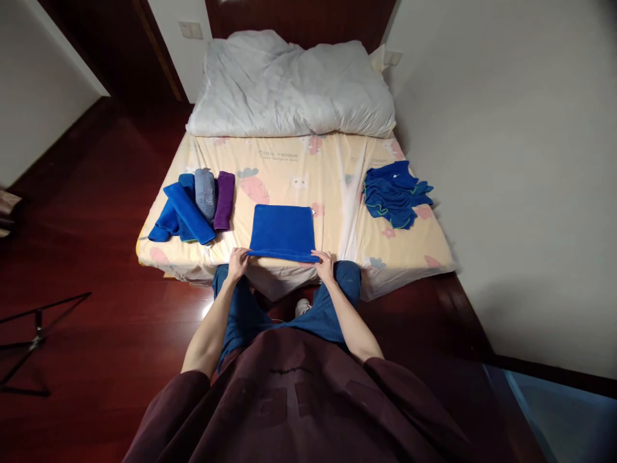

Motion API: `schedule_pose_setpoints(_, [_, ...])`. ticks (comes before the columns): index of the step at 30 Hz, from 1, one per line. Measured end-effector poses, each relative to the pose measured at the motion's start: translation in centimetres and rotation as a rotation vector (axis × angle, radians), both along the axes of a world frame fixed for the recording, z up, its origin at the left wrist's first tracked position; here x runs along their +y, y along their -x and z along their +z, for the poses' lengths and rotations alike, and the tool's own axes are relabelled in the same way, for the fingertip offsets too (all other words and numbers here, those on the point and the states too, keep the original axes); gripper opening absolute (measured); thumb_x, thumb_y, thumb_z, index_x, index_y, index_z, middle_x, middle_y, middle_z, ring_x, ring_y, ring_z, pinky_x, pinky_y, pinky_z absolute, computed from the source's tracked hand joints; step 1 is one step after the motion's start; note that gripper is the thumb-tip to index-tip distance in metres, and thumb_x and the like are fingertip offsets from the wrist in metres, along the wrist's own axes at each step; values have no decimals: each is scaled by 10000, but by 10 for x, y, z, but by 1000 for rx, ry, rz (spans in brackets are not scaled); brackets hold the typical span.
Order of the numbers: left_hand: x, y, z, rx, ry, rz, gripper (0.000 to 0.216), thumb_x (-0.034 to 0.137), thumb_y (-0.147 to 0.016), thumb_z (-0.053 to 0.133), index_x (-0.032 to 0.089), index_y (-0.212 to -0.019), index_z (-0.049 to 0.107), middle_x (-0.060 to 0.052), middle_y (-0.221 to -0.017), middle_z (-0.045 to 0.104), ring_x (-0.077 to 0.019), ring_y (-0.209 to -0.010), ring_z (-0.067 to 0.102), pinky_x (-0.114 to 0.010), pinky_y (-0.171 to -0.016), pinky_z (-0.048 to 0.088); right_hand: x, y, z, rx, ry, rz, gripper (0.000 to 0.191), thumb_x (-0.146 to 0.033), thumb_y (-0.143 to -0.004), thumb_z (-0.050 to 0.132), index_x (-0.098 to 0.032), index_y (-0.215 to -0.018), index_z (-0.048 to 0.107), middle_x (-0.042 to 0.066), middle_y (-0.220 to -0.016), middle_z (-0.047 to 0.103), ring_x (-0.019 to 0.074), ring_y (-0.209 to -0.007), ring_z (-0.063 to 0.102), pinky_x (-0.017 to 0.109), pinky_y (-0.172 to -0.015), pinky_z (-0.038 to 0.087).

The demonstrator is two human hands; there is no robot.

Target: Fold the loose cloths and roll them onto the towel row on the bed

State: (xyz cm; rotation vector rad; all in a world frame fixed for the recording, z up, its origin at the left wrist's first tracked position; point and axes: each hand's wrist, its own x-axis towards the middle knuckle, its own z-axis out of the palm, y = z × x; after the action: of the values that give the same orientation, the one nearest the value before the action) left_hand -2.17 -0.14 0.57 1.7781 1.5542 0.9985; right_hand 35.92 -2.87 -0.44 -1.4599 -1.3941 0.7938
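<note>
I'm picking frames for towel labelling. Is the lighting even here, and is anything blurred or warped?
Head view: light pools on the bed and blue towel; the floor is dark, with one small glare; the wide lens stretches the frame's edges; left hand and right hand look sharp.

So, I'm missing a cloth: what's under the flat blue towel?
The blue towel lies flat on the yellow sheet; whatever is directly beneath it is covered.

Bare sheet (332, 186) lies open between rolled towels (195, 206) left and towel heap (395, 193) right.
</note>
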Motion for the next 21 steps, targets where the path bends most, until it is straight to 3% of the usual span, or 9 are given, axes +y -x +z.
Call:
schedule_pose_setpoints(5, [-4, 6, -3, -50, 18, -38, 313, 353, -893, 538, 194, -1064, 747, -126, -1090, 697, -312, -1154, 547, -472, -1092, 424, 2, 1, -4, 94, 118, 38, 365, -129, -632, 556, -252, -875, 798, 30, -949, 769, 240, -892, 669, 419, -954, 533])
schedule_pose_setpoints(10, [-12, 10, -12, 9, 92, 79, 297, 405, -885, 567, 191, -987, 745, -109, -905, 645, -285, -932, 599, -426, -944, 502, 6, 2, -6, 99, 145, -41, 94, -312, -716, 678, -221, -715, 702, 21, -721, 708, 215, -724, 621, 352, -803, 545])
schedule_pose_setpoints(14, [-14, 6, -15, 62, 90, 106, 340, 487, -925, 549, 200, -885, 725, -84, -783, 621, -272, -849, 607, -388, -871, 503, 6, 3, -8, 66, 139, -58, 385, -554, -774, 685, -238, -602, 547, 16, -604, 624, 207, -651, 593, 324, -722, 539])
schedule_pose_setpoints(21, [-4, -3, -9, 78, 175, 124, 429, 552, -941, 492, 183, -910, 709, -67, -831, 706, -236, -813, 646, -323, -793, 496, 13, 1, -21, 3, 152, -100, 471, -684, -779, 586, -217, -762, 648, 132, -864, 760, 299, -878, 727, 400, -842, 570])
